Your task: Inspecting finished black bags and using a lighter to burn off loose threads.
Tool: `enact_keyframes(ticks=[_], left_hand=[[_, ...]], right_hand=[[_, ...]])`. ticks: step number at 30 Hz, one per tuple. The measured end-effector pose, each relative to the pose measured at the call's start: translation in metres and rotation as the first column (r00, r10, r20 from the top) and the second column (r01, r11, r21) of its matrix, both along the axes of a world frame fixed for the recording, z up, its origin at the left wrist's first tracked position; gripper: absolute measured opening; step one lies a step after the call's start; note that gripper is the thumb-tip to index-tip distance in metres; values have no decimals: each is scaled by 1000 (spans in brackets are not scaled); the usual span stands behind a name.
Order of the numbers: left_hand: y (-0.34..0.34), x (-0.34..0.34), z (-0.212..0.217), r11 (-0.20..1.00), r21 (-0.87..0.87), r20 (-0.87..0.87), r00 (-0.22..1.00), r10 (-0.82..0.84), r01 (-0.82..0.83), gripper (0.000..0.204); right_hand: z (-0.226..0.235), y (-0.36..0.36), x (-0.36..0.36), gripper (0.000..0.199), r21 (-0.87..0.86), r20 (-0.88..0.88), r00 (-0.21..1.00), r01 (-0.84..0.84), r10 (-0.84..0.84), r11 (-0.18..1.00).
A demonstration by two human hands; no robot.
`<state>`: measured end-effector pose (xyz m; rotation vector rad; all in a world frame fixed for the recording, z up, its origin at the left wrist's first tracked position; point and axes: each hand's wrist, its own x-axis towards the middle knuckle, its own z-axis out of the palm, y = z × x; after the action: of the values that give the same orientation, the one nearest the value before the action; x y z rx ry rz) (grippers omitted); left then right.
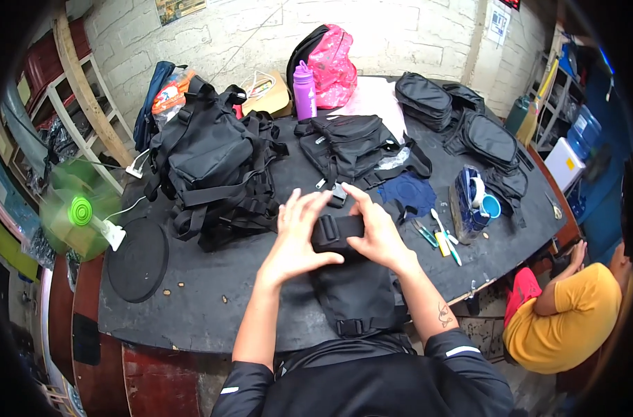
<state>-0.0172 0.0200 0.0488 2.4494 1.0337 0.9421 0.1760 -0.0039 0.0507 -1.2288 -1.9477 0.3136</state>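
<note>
A black webbing strap (351,226), gathered into a wide band with a plastic slider buckle (328,228) at its left end, sits between my hands above the table. My right hand (382,236) grips its right end, thumb in front and index finger reaching up past it. My left hand (293,240) is open at the buckle end, fingers and thumb apart in a curve around it. Beneath lies a black bag (355,288) with a side-release buckle (351,326) close to my body. Beyond my fingertips rests a black waist bag (351,146) with loose straps.
Black bags (212,153) are heaped at left, near a green fan (80,210) and a round black disc (137,259). More black pouches (487,135), a blue cup (490,206) and small tools (441,236) lie right. A purple bottle (305,92) stands behind. A person (566,316) sits at right.
</note>
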Motion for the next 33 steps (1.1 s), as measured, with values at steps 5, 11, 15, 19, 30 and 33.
enact_keyframes(ticks=[5,11,15,19,30,33], left_hand=[[3,7,-2,999,-27,468,883,30,-20,39],[13,-63,-36,898,-95,991,-42,125,429,54],[16,-88,-75,851,62,961,-262,91,521,56],[17,-101,-102,845,103,945,-316,81,525,59],[-28,-83,-35,914,-24,384,841,382,-405,57],[-36,11,8,759,366,132,837,531,-539,52]], right_hand=[[7,-3,-6,81,64,-89,995,-30,35,997],[-20,-6,51,71,219,127,910,363,-395,906],[-47,0,61,67,416,-142,829,546,-541,728],[-69,20,52,69,-93,-827,435,519,-357,850],[-45,9,16,74,135,-821,570,249,-33,959],[-49,11,9,69,180,-760,649,223,-9,958]])
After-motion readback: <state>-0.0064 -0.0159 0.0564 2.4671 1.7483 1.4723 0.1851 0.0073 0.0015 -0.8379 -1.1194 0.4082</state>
